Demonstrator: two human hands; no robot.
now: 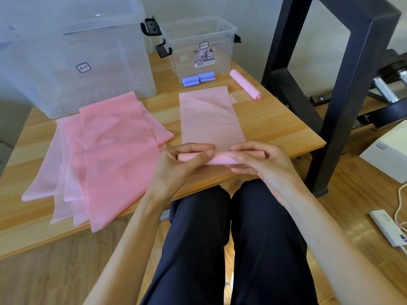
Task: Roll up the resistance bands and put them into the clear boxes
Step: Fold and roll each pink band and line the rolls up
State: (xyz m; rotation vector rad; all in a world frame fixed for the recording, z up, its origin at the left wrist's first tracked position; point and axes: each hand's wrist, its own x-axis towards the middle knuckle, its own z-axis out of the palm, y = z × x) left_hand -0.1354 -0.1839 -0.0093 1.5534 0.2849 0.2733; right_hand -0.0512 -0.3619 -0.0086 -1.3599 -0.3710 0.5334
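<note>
Wooden counter (275, 128) holds it all. Nearest, the left hand (176, 166) and right hand (262, 164) each keep a grip curled round a half-rolled pale pink band (211, 119). Left of it, loose pink bands (105, 150) wait. Beyond it lie one pink roll (245, 84) and blue rolls (198, 79), outside the small clear box (198, 29), which looks empty. The big clear box (72, 51) looks empty too.

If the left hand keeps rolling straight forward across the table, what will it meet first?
Probably only the flat part of the pink band that the left hand is rolling; beyond it lie the blue rolls, seemingly inside the small clear box.
</note>
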